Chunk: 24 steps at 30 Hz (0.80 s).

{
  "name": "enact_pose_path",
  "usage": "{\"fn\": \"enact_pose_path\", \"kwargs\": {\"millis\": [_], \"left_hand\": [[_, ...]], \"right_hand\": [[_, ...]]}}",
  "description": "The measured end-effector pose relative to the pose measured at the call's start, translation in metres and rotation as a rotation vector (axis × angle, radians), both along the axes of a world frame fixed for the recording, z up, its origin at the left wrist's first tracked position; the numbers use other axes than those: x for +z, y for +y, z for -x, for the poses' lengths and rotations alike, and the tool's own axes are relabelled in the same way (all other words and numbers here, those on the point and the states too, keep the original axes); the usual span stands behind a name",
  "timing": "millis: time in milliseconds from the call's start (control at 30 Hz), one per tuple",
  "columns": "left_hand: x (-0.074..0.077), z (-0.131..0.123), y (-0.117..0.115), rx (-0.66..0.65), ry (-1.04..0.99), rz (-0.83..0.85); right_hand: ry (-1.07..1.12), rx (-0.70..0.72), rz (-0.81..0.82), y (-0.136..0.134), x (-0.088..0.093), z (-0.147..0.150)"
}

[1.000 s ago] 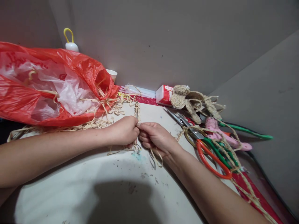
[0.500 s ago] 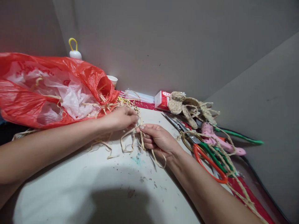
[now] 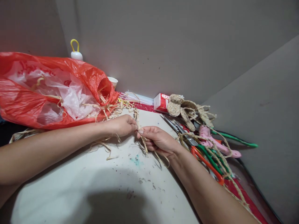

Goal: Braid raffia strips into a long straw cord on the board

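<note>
My left hand [image 3: 121, 125] and my right hand [image 3: 157, 139] meet over the middle of a white table [image 3: 98, 186]. Both are closed, pinching thin tan raffia strands [image 3: 137, 119] between thumb and fingers. A braided length of the raffia runs away from the hands toward the back wall. Loose ends [image 3: 106, 146] hang below my left hand and trail under my right wrist.
A red plastic bag [image 3: 46, 90] stuffed with white plastic and raffia lies at the left. At the right lie scissors with orange handles [image 3: 205, 165], green-handled ones [image 3: 235, 138], a pink tool [image 3: 215, 141], woven raffia pieces [image 3: 184, 107] and a red-white box [image 3: 161, 102]. A small cup [image 3: 113, 81] stands behind the bag.
My left hand, which had reached back toward the bag half a second ago, has returned to meet my right hand. The loose loops of raffia between them are drawn tighter.
</note>
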<state>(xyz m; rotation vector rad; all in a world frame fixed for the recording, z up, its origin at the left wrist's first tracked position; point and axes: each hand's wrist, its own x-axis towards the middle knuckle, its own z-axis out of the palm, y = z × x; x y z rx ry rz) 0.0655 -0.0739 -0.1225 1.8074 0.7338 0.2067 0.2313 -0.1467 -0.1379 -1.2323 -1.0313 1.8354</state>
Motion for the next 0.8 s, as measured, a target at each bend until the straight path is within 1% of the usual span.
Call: {"fn": "enact_pose_path", "kwargs": {"millis": [67, 167, 333, 433, 533, 667, 733, 800], "left_hand": [[0.000, 0.000, 0.004, -0.039, 0.016, -0.009], [0.003, 0.000, 0.005, -0.031, 0.048, 0.039], [0.003, -0.001, 0.001, -0.026, 0.047, 0.352], [-0.001, -0.002, 0.000, -0.009, 0.014, 0.428], [-0.004, -0.003, -0.001, 0.026, 0.004, 0.384], [-0.003, -0.004, -0.005, 0.067, 0.057, 0.242], [-0.001, -0.005, -0.006, 0.078, 0.083, 0.183], [0.000, -0.005, -0.007, 0.085, 0.075, 0.151]], "right_hand": [[-0.040, 0.022, -0.020, 0.000, 0.000, 0.000], [-0.142, 0.023, -0.061, 0.000, 0.000, 0.000], [-0.333, 0.034, -0.161, -0.002, -0.002, 0.000], [-0.474, 0.057, -0.275, -0.003, -0.001, 0.001], [-0.595, 0.071, -0.331, -0.005, 0.004, 0.000], [-0.713, 0.106, -0.364, -0.006, 0.011, -0.004], [-0.692, 0.084, -0.343, -0.006, 0.013, -0.005], [-0.569, 0.026, -0.259, -0.007, 0.015, -0.002]]}}
